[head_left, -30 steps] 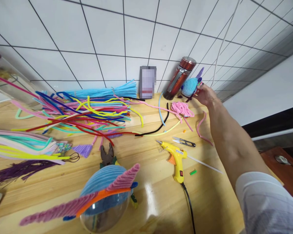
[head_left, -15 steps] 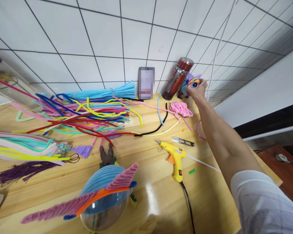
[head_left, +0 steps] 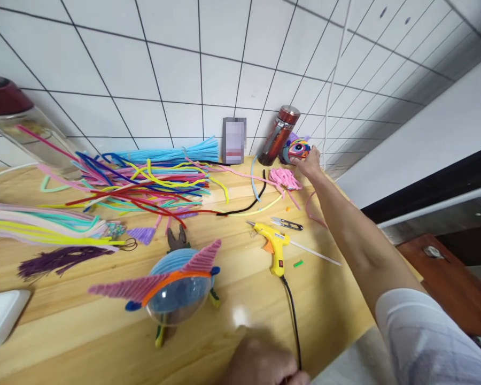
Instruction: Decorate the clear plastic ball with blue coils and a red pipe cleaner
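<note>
At the back right, my right hand (head_left: 309, 162) is closed at the lower right side of a colourful pipe-cleaner figure (head_left: 299, 148) with a large eye; its thumb lies across the front and some fingers are hidden. A red thermos (head_left: 278, 136) stands just left of the figure. At the bottom edge my left hand (head_left: 260, 361), blurred and partly cut off, looks curled closed; what it holds, if anything, cannot be made out. Nearest to it are the black cord (head_left: 292, 310) of a yellow glue gun (head_left: 278, 248) and the bare wood.
A clear ball with a blue cap and pink fins (head_left: 178, 280) sits over pliers (head_left: 177, 238). Snips (head_left: 287, 223) lie behind the glue gun. Many pipe cleaners (head_left: 156, 184) cover the back left, near a glass bottle (head_left: 44, 136). A phone-like object (head_left: 233, 144) leans on the tiles.
My left hand has come into view at the bottom edge. My right hand sits lower on the figure, showing more of its eye. The camera view has shifted.
</note>
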`<action>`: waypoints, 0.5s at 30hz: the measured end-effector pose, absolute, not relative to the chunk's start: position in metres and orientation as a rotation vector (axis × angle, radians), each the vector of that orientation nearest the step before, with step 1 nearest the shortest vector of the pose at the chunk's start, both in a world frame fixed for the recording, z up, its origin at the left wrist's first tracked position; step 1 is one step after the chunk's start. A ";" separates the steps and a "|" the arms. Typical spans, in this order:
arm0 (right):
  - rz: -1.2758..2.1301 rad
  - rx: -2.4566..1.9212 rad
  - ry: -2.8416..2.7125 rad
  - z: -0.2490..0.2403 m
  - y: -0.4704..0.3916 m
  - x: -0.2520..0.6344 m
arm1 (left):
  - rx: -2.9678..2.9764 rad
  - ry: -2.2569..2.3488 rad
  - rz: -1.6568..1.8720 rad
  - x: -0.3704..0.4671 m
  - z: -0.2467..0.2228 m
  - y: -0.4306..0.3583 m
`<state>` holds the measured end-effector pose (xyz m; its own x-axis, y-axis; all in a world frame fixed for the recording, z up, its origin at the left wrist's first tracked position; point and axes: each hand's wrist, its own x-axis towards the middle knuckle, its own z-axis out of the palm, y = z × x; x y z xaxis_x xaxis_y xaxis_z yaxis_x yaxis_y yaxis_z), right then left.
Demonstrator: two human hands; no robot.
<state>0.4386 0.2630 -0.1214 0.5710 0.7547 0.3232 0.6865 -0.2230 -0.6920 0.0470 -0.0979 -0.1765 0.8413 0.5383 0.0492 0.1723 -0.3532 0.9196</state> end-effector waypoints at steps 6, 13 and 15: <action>0.305 -1.758 -1.073 -0.092 0.192 0.412 | 1.881 0.602 0.420 0.053 -0.151 -0.096; 0.466 -1.339 -0.896 -0.064 0.127 0.362 | 2.034 0.559 0.447 0.046 -0.140 -0.097; 0.511 -1.199 -0.770 -0.068 0.115 0.346 | 2.120 0.527 0.436 0.045 -0.143 -0.098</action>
